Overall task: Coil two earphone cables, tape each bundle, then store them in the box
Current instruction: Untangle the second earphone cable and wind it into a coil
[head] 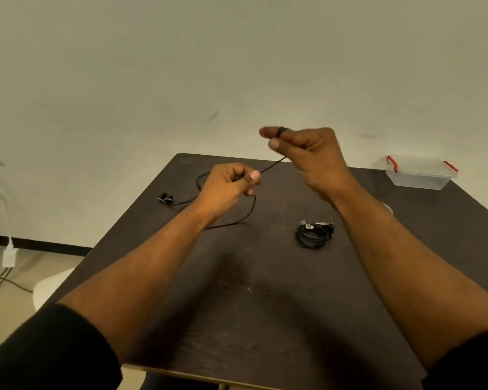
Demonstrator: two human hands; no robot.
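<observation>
Winding the cable (273, 163) round its forefinger to form a coil, the right hand (307, 153) pinched it while the left hand (231, 182) gripped it taut; box (420, 174) stood at the table's (251, 291) far right corner.

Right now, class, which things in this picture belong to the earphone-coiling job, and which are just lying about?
Belonging to the job:
- loose earphone cable, pinched by the left hand and wound round a finger of the right hand
- coiled earphone bundle on the table
- clear box with red latches

Just lying about:
- cords and white plug on the floor, left of the table
</observation>
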